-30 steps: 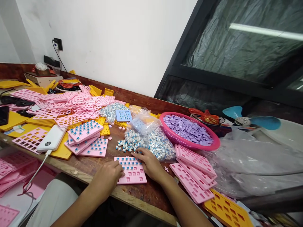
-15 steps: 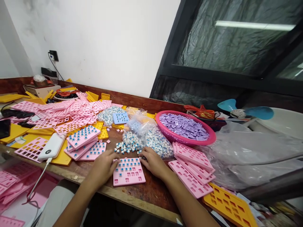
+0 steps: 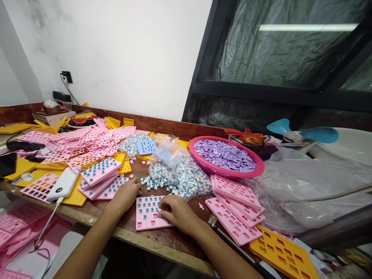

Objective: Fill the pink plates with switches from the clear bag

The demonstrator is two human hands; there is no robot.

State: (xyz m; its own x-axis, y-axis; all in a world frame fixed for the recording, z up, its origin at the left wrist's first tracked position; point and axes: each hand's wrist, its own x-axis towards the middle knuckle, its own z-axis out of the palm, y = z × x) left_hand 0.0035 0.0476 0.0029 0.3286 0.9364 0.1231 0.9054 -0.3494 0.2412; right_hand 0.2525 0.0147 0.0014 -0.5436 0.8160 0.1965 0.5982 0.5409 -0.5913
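A pink keyboard plate lies on the wooden bench in front of me, its upper rows filled with blue-and-white key switches. Several lower sockets show bare. My right hand reaches over the plate's right half, thumb and fingertips pinched at a small whitish switch by the middle rows. Its fingers hide the sockets there. At the plate's upper left corner is my left hand, its fingers curled and mostly hidden, close to the loose pile of switches behind the plate.
A clear bag of switches lies behind, beside a pink basket of purple pieces. Stacked pink plates flank my right arm, with a dark rod near it. Filled plates and a white power bank are at left.
My right hand has come from the plate's upper right corner to over its middle right sockets. My left hand has shifted off the plate's left edge, slightly up and left.
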